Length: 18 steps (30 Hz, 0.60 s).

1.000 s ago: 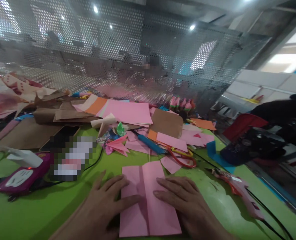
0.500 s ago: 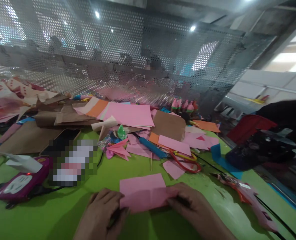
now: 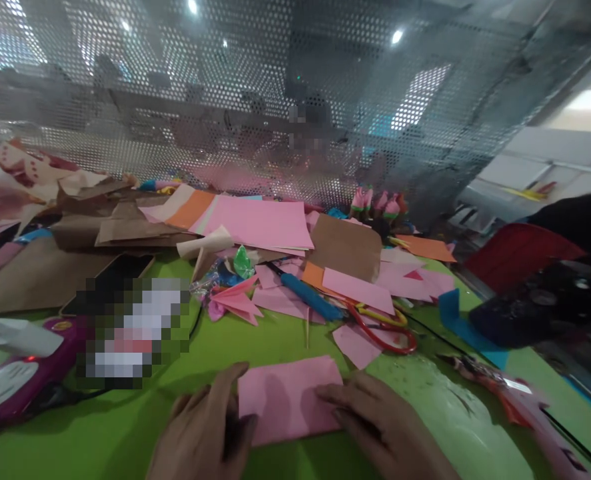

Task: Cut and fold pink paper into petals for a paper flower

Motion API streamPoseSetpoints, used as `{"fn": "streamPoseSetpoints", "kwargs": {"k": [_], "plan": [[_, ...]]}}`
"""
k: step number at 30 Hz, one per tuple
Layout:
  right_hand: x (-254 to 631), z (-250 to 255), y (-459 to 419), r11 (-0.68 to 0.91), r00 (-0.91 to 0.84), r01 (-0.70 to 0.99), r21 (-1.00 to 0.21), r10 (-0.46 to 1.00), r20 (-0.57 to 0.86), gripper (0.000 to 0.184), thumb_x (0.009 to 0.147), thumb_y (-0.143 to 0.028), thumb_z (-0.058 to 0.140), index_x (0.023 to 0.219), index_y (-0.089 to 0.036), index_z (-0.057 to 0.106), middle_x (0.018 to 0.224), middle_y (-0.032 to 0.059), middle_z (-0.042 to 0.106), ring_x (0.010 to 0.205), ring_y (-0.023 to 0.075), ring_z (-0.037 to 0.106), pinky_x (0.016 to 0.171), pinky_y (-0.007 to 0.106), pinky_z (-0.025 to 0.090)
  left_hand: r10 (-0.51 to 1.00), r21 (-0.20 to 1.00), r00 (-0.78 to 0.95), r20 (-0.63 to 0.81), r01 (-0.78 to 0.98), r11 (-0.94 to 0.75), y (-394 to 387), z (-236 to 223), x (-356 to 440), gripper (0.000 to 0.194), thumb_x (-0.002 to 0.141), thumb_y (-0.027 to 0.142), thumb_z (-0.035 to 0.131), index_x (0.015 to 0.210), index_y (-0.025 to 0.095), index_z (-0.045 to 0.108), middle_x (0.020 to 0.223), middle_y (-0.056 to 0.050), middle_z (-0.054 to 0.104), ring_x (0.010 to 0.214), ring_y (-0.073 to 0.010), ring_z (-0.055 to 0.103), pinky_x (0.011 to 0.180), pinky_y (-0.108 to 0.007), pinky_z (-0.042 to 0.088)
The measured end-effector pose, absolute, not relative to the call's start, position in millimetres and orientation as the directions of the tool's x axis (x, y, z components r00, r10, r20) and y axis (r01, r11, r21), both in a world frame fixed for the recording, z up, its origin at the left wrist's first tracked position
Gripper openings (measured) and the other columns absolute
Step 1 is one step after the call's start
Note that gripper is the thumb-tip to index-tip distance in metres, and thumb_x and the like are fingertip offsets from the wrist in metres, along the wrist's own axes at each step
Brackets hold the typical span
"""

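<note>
A folded sheet of pink paper [image 3: 288, 400] is between my hands, just above or on the green tabletop. My left hand [image 3: 202, 423] is at its left edge, thumb by the lower left corner and index finger by the upper one; the other fingers curl, partly hidden. My right hand [image 3: 382, 423] grips the right side, fingertips on top and thumb at the near edge. Beyond the paper lie a thin stick [image 3: 308, 328], a pink paper scrap [image 3: 358, 345] and scissors with red handles [image 3: 395, 345].
A purple power strip [image 3: 30, 377] with a plug and a phone [image 3: 110, 283] lie left. Pink sheets [image 3: 258, 221], brown paper [image 3: 348, 248] and a blue-handled tool [image 3: 310, 295] are piled behind. On the right sits a pink glue gun [image 3: 530, 400]. A perforated metal screen [image 3: 255, 113] stands behind.
My right fingers have moved left onto the top of the pink paper. My left index finger has lifted and straightened along the left edge. The view has shifted slightly.
</note>
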State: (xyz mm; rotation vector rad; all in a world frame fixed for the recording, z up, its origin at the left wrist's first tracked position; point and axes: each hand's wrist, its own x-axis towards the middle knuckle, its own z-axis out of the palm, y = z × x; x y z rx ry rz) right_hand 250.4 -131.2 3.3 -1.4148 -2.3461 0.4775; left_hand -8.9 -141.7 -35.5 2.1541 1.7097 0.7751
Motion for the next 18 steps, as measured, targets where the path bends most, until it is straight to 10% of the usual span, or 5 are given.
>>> {"fn": "streamPoseSetpoints", "kwargs": {"k": [18], "plan": [[249.8,3.0,-131.7,0.457,-0.422,0.776,-0.434,0.888,0.182,0.032,0.097,-0.028,0.044,0.125,-0.032,0.058,0.087,0.0028,0.067,0.077,0.0186,0.064,0.062,0.026,0.055,0.941,0.42,0.209,0.265,0.854,-0.308,-140.1,-36.9,-9.5,0.029,0.082,0.016,0.048,0.107,0.028,0.053,0.084,-0.001,0.073,0.078,-0.0249,0.069,0.068,-0.039,0.045]]}}
